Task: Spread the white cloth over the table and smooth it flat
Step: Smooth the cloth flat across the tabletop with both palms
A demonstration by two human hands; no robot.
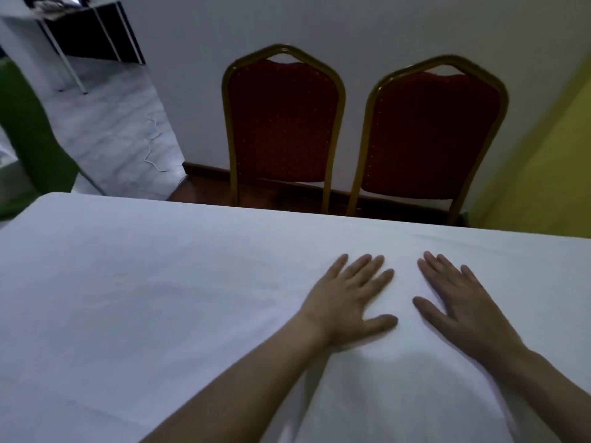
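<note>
The white cloth (134, 298) covers the whole table top in view and hangs over the far edge. It lies mostly flat, with faint creases at the left and near the bottom. My left hand (348, 298) rests palm down on the cloth right of centre, fingers spread. My right hand (463, 302) lies palm down beside it, a small gap between the two thumbs, fingers also spread. Neither hand grips the fabric.
Two red chairs with gold frames, one (283, 123) and the other (428, 135), stand against the white wall beyond the table's far edge. A yellow wall (550, 161) is at the right. A green object (28, 139) and a white cable (152, 145) on the floor are at the left.
</note>
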